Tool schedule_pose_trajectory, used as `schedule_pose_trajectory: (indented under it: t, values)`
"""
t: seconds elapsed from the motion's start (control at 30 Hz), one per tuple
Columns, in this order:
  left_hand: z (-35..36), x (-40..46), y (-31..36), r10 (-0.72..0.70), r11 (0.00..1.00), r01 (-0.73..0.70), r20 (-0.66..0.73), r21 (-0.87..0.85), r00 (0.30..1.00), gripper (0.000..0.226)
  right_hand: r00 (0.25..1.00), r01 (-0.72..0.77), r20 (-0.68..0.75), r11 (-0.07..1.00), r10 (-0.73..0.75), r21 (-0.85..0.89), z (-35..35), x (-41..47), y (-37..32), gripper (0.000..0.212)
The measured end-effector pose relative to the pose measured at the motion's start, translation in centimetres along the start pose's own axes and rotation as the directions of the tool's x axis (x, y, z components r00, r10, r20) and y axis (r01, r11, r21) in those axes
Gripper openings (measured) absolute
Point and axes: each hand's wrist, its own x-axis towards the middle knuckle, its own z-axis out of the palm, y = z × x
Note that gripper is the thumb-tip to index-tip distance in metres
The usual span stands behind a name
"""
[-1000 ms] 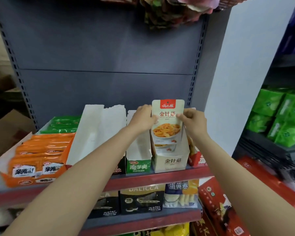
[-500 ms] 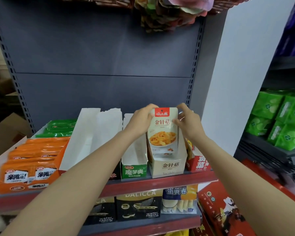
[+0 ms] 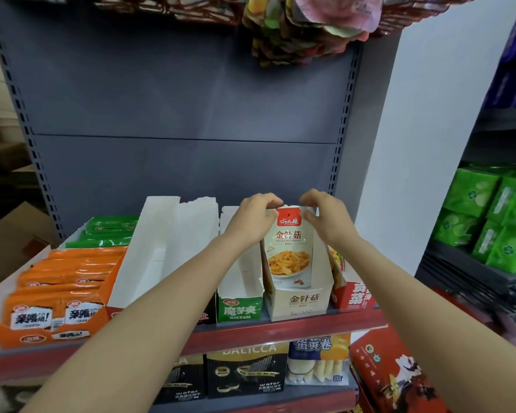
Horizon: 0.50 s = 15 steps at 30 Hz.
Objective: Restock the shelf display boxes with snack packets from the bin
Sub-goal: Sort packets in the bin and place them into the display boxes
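Packet (image 3: pixel 289 248) upright in beige box (image 3: pixel 298 302), both hands' grip at top corners.

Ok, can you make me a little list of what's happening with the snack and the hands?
Snack: mushroom packet, upright in the beige display box
Left hand: pinches the packet's top left corner
Right hand: fingers curled at the top right corner
Box on the left: green display box, looks empty
Far left: orange packets in a tray
Shelf: red front edge
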Motion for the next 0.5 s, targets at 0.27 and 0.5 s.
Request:
schedule_pose_trajectory:
  t: [0.27, 0.5]
  values:
    - [-6.5, -6.5, 0.9, 0.099, 0.985, -0.068, -0.191, 0.160, 0.977, 0.020, 0.980, 0.190, -0.081, 0.974, -0.181, 0.124, 1.3, -3.8, -7.6, 0.021]
    - [-18.0, -17.2, -4.2, -0.129, 0.959, 0.217, -0.399, 0.185, 0.908, 0.008, 0.952, 0.245, 0.074, 0.888, -0.296, 0.390, 7.1, -7.9, -20.6, 0.019]
